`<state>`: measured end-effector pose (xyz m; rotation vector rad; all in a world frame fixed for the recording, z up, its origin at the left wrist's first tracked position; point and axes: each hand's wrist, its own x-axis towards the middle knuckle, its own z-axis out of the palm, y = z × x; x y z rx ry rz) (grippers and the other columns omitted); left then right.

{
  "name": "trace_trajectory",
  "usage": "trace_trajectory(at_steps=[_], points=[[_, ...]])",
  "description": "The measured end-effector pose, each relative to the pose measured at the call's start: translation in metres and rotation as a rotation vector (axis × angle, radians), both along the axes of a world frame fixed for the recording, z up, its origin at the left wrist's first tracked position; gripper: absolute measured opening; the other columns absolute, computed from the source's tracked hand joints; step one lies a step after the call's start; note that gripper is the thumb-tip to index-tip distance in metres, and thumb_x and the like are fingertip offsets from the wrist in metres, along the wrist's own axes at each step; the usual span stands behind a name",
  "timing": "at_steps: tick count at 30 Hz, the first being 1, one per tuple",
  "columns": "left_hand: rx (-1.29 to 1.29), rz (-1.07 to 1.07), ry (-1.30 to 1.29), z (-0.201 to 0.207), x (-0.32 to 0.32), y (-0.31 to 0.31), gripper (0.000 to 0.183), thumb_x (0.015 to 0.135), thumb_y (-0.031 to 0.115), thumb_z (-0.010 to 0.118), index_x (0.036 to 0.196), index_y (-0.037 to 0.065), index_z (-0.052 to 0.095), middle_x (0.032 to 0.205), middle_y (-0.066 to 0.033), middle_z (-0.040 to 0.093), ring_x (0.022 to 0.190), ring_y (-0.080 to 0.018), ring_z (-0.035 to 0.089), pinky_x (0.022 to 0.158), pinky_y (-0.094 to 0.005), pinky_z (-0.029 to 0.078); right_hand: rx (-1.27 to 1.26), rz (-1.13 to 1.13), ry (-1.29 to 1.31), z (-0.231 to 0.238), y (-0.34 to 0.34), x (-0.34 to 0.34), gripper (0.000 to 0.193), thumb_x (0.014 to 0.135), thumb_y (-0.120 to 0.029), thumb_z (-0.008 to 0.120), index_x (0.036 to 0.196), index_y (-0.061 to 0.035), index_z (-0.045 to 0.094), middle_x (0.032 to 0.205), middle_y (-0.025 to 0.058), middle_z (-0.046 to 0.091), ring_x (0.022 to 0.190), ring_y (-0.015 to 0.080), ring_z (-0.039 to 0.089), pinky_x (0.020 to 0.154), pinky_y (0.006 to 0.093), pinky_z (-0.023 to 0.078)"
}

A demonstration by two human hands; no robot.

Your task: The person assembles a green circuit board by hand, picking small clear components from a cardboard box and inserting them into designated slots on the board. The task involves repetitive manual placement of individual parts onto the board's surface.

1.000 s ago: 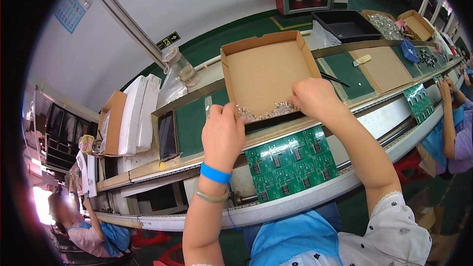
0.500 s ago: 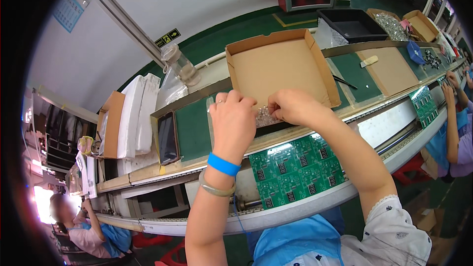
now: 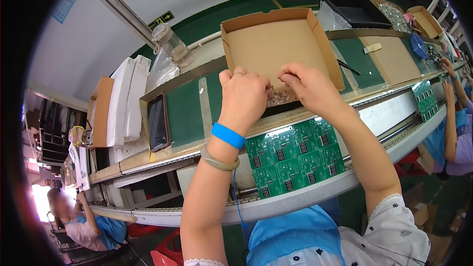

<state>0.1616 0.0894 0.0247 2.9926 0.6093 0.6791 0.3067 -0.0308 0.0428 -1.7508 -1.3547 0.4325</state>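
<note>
Our left grip (image 3: 244, 99) is curled, its fingertips bunched beside a small heap of clear parts (image 3: 279, 98); we cannot tell whether it has hold of one. Our right grip (image 3: 314, 87) is nearly closed, thumb and bent forefinger close together near the same heap, and anything between them is too small for us to make out.

In the head view, the parts lie along the near side of a shallow cardboard box (image 3: 276, 44), which stands on the green tabletop (image 3: 185, 111). The box's left, far and right walls stand up around it; our hands partly hide its near edge. Behind the heap, the bare brown bottom gives us room back to the far wall. To the left, a stretch of green separates the box from a dark-screened phone (image 3: 158, 123); to the right, a thin black tool (image 3: 349, 67) lies just beside the wall. Toward us, a green circuit board (image 3: 295, 157) lies near the pale outer rail (image 3: 295, 201).

As for writing, a wall sign (image 3: 161, 20) shows a running figure and an arrow pointing right. The blue poster (image 3: 64, 7) and the board's fine markings are too small for us to read.
</note>
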Motion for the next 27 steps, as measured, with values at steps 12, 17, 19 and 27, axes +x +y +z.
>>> trace_trajectory(at_steps=[12, 17, 19, 27], points=[[-0.046, -0.042, -0.079, 0.002, -0.003, 0.003, 0.007, 0.082, 0.016, 0.069, 0.078, 0.011, 0.071, 0.075, -0.0074, 0.068, 0.078, -0.026, 0.062, 0.077, -0.04, 0.039, 0.037, 0.062, 0.303, -0.002, -0.031, -0.022, 0.019, 0.097, -0.01, 0.061, 0.11, 0.0004, 0.069, 0.102, 0.0055, 0.068, 0.092, 0.0127, 0.063, 0.083, 0.0265, 0.049], [-0.02, -0.057, -0.093, 0.004, -0.004, 0.001, 0.007, 0.083, 0.016, 0.069, 0.081, 0.009, 0.071, 0.078, -0.0091, 0.069, 0.079, -0.0268, 0.064, 0.076, -0.0398, 0.041, 0.046, 0.046, 0.399, -0.003, -0.033, -0.024, 0.019, 0.097, -0.01, 0.062, 0.11, 0.0012, 0.069, 0.097, 0.0036, 0.069, 0.089, 0.0087, 0.062, 0.082, 0.0244, 0.049], [-0.093, -0.08, -0.165, 0.006, -0.005, 0.0, 0.006, 0.084, 0.014, 0.07, 0.084, 0.008, 0.071, 0.077, -0.0096, 0.069, 0.079, -0.0238, 0.066, 0.075, -0.0369, 0.045, 0.083, 0.052, 0.408, -0.005, -0.036, -0.025, 0.019, 0.097, -0.012, 0.062, 0.11, 0.001, 0.069, 0.095, 0.004, 0.07, 0.086, 0.0095, 0.062, 0.08, 0.0254, 0.05], [-0.87, -0.062, -0.407, 0.029, -0.03, -0.017, 0.015, 0.088, 0.008, 0.07, 0.103, 0.002, 0.072, 0.087, -0.0035, 0.071, 0.081, -0.0088, 0.065, 0.071, -0.0247, 0.052, 0.022, 0.143, 0.752, -0.01, -0.043, -0.028, 0.022, 0.094, -0.007, 0.066, 0.114, 0.0019, 0.069, 0.099, 0.0052, 0.071, 0.093, 0.0091, 0.065, 0.083, 0.0235, 0.052]])
